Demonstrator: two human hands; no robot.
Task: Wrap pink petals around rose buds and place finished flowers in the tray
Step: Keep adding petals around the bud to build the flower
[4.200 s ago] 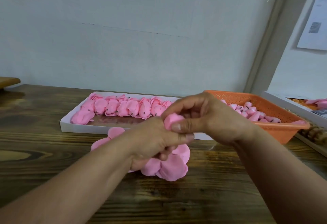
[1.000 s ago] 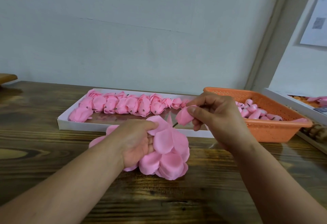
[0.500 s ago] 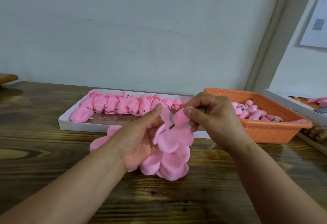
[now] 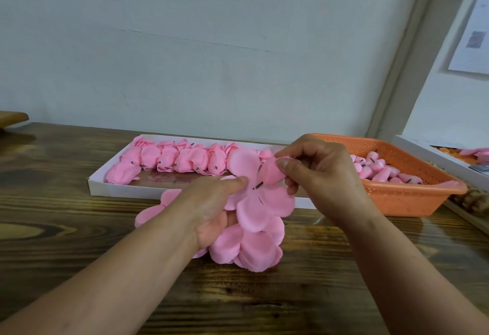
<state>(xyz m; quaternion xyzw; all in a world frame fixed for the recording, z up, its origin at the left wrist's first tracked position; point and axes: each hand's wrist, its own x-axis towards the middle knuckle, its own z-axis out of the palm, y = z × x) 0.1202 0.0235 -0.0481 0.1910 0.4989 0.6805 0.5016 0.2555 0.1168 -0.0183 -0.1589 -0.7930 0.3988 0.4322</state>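
My right hand (image 4: 317, 176) pinches a pink rose bud (image 4: 272, 173) whose short dark stem points down-left into the centre of a pink petal piece (image 4: 262, 207). My left hand (image 4: 211, 207) holds that petal piece up off the table, thumb pressed near its slit. Below it lies a pile of loose pink petals (image 4: 251, 252) on the wooden table. The white tray (image 4: 111, 189) behind holds a row of finished pink flowers (image 4: 180, 160).
An orange perforated basket (image 4: 407, 197) at the right holds several pink buds (image 4: 375, 168). A white box (image 4: 434, 154) sits at the far right edge. A pale wall rises close behind the tray. A wooden object (image 4: 13, 117) pokes in at far left.
A finished flower went into the tray and a new bud was picked up. In the last second my left hand lifted a petal piece and the bud's stem came down to its centre.
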